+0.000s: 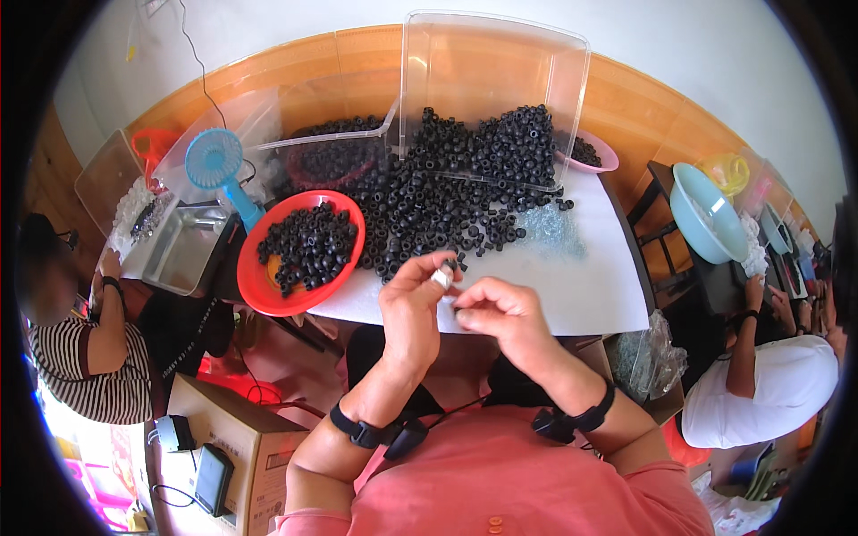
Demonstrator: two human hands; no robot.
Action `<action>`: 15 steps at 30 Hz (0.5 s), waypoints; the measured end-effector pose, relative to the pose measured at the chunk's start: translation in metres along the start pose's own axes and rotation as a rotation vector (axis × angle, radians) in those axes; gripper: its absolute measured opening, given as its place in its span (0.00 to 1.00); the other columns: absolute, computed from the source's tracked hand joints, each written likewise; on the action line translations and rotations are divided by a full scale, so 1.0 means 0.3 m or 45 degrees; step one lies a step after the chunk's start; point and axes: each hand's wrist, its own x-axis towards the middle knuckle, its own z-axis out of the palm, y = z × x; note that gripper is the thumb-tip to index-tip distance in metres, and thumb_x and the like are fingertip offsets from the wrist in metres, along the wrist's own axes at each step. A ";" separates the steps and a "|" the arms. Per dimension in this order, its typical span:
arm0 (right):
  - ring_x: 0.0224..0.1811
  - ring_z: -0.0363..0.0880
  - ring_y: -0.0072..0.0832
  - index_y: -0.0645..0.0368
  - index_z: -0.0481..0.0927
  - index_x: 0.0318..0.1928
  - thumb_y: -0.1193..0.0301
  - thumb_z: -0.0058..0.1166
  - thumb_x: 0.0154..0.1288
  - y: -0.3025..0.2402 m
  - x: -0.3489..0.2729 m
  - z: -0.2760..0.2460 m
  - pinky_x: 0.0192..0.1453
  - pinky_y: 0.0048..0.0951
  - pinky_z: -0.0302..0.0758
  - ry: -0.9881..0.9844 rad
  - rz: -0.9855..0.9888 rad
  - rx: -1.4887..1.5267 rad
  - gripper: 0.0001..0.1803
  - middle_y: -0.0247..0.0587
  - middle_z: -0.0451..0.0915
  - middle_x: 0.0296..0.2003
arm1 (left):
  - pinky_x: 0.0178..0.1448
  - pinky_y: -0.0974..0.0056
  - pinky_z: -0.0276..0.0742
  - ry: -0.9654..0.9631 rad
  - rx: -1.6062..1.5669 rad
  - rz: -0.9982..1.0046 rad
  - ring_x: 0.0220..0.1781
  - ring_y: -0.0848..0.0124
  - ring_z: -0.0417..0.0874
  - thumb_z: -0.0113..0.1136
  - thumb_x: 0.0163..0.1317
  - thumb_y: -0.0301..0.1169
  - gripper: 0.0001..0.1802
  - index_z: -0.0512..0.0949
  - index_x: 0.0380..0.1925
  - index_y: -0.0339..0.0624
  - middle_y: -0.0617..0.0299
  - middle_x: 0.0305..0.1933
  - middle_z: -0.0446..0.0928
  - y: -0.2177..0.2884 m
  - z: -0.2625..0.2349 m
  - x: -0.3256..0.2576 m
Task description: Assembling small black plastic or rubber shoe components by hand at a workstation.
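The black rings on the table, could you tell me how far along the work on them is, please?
Done: a red bowl is partly filled with black rings. In hand: both hands, left and right, pinch small pieces together at the table's edge. Left: a big loose pile remains.

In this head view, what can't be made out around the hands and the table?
- Small pale piece pinched by the left hand: too small to identify.
- What the right hand holds: hidden by its curled fingers.
- Clear bits beside the black rings: too small, blurred.
- Red bowl: its bottom is covered by rings.
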 end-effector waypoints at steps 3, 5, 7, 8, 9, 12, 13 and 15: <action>0.38 0.79 0.16 0.64 0.81 0.39 0.80 0.62 0.63 0.079 0.011 0.060 0.43 0.21 0.76 0.051 -0.149 -0.247 0.05 0.30 0.82 0.34 | 0.43 0.67 0.78 0.094 -0.070 -0.036 0.38 0.70 0.79 0.56 0.67 0.22 0.11 0.79 0.48 0.32 0.56 0.38 0.81 0.022 0.044 0.021; 0.37 0.78 0.14 0.64 0.80 0.39 0.79 0.63 0.62 0.066 0.012 0.078 0.41 0.23 0.76 0.071 -0.212 -0.253 0.06 0.31 0.83 0.34 | 0.43 0.67 0.78 0.098 -0.154 -0.148 0.38 0.70 0.79 0.56 0.67 0.21 0.11 0.79 0.47 0.32 0.56 0.38 0.81 0.017 0.030 0.030; 0.32 0.81 0.26 0.63 0.78 0.39 0.79 0.61 0.62 0.056 0.010 0.082 0.35 0.31 0.76 0.071 -0.356 -0.365 0.06 0.38 0.82 0.32 | 0.42 0.68 0.78 0.119 -0.158 -0.170 0.37 0.70 0.79 0.55 0.67 0.21 0.10 0.80 0.47 0.33 0.56 0.38 0.81 0.012 0.024 0.021; 0.32 0.81 0.26 0.63 0.78 0.39 0.79 0.61 0.62 0.061 0.007 0.084 0.35 0.31 0.76 0.068 -0.350 -0.364 0.06 0.38 0.82 0.32 | 0.43 0.67 0.78 0.103 -0.168 -0.158 0.37 0.70 0.79 0.55 0.67 0.21 0.10 0.80 0.47 0.33 0.56 0.38 0.81 0.003 0.016 0.020; 0.31 0.81 0.33 0.62 0.77 0.39 0.80 0.59 0.61 0.069 0.003 0.086 0.34 0.35 0.76 0.062 -0.490 -0.557 0.07 0.40 0.80 0.32 | 0.43 0.67 0.78 0.087 -0.179 -0.146 0.37 0.70 0.79 0.55 0.67 0.21 0.10 0.80 0.47 0.32 0.56 0.37 0.81 -0.006 0.006 0.020; 0.32 0.80 0.45 0.60 0.76 0.40 0.83 0.56 0.60 0.071 -0.009 0.084 0.34 0.40 0.76 0.036 -0.625 -0.804 0.08 0.44 0.77 0.32 | 0.45 0.65 0.78 0.078 -0.197 -0.125 0.38 0.68 0.81 0.55 0.68 0.22 0.11 0.79 0.48 0.32 0.55 0.38 0.81 -0.020 -0.010 0.028; 0.33 0.79 0.49 0.59 0.76 0.39 0.84 0.55 0.59 0.070 -0.014 0.084 0.34 0.42 0.76 0.018 -0.620 -0.854 0.09 0.45 0.75 0.32 | 0.45 0.65 0.78 0.073 -0.197 -0.120 0.38 0.68 0.81 0.55 0.68 0.22 0.11 0.79 0.48 0.31 0.55 0.38 0.81 -0.022 -0.013 0.025; 0.33 0.80 0.47 0.59 0.75 0.39 0.83 0.55 0.58 0.093 -0.005 0.081 0.34 0.43 0.75 0.014 -0.642 -0.845 0.09 0.44 0.76 0.33 | 0.45 0.65 0.78 0.092 -0.195 -0.123 0.38 0.68 0.81 0.55 0.68 0.21 0.11 0.79 0.49 0.31 0.54 0.39 0.81 -0.022 -0.013 0.013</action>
